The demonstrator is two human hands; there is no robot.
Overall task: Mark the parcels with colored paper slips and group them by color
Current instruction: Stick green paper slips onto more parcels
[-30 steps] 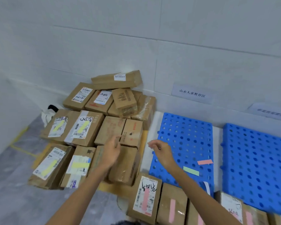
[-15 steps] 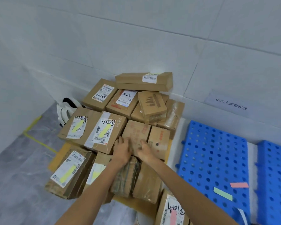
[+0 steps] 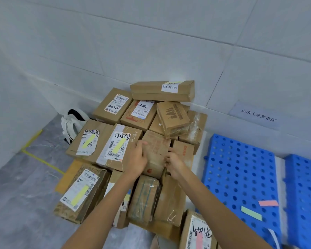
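Item: unmarked brown parcel, mid-pile, left of blue pallet; our left hand and right hand curl fingers round its sides; risk: lifting may topple the taped box perched behind.

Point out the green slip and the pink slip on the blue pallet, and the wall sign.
green slip (image 3: 251,213), head view, strip's middle.
pink slip (image 3: 268,203), head view, strip's middle.
wall sign (image 3: 258,115), head view, printed characters.
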